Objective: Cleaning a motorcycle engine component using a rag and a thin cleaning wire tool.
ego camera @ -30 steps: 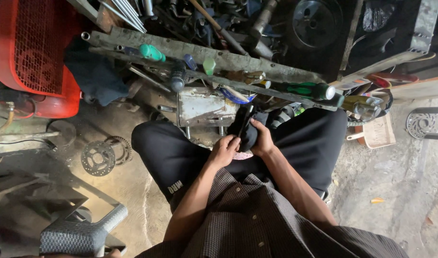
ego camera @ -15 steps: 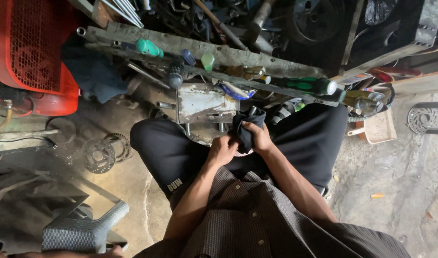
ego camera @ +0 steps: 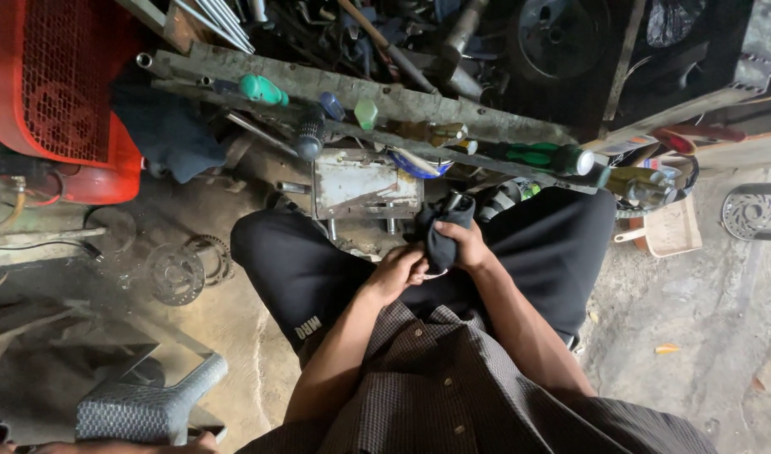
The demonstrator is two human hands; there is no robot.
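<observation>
I look down at my lap, seated in black trousers. My right hand is closed around a dark cloth wrapped over a small part; a bit of metal shows at the cloth's top. My left hand grips the lower end of the same bundle, fingers curled against it. Both hands meet between my knees, just in front of a worn grey metal box on the ground.
A long rail holds several screwdrivers with green and dark handles. A red crate sits at upper left, sprockets lie on the dirt floor, a grey stool at lower left, a beige scoop at right.
The cloth bundle has shifted slightly in my hands; my right hand has turned over it while the left stays under it. The view moved a little.
</observation>
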